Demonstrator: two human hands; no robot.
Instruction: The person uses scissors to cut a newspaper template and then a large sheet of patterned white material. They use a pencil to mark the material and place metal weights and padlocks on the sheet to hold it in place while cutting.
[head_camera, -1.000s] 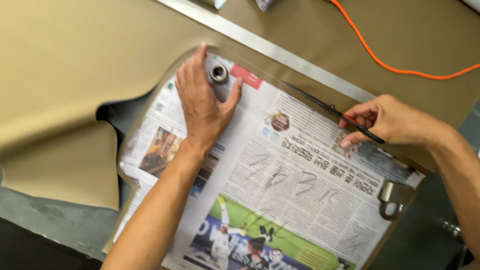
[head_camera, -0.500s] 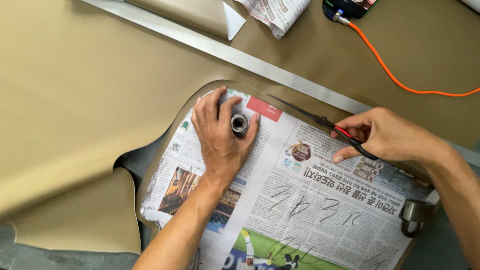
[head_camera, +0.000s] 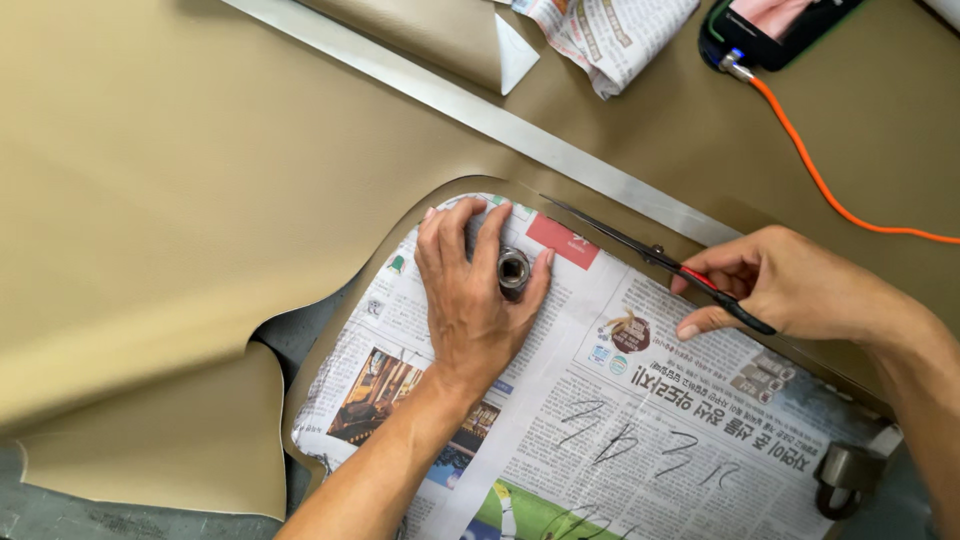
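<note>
The left hand (head_camera: 470, 300) is pressed flat, fingers spread, on a newspaper sheet (head_camera: 610, 400), with a short metal cylinder (head_camera: 513, 270) held between the fingers; the right hand (head_camera: 790, 285) is closed around red-handled scissors (head_camera: 650, 255), whose blades are pointed along the cut edge of tan sheet material (head_camera: 180, 180); a metal straightedge (head_camera: 470, 105) is laid just beyond; an orange cable (head_camera: 820, 180) is seen further off.
</note>
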